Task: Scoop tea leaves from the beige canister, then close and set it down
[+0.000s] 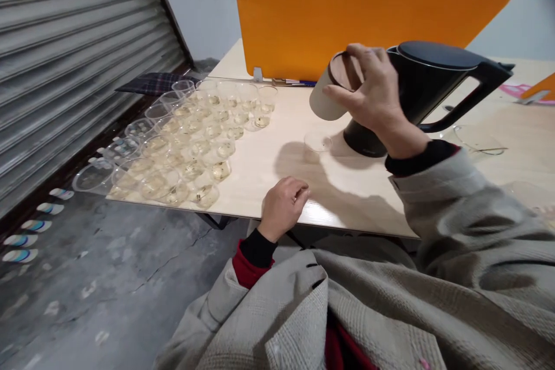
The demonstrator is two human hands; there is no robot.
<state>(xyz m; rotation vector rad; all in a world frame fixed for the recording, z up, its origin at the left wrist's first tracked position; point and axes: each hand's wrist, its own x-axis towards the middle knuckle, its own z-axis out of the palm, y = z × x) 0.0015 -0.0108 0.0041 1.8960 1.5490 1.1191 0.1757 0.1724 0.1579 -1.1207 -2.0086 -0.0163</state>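
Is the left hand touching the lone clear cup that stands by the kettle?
Apart. The head view shows the left hand at the table edge, with bare tabletop between it and the cup.

A pale wooden worktop point(260, 185) fills the middle of the view. At its ten o'clock corner stand rows of clear plastic cups point(191, 139), packed close, many with a little yellowish liquid. An orange divider panel point(347, 23) stands upright at twelve o'clock. A grey roller shutter point(65, 40) covers the nine o'clock side, above a cracked concrete floor point(108, 277).
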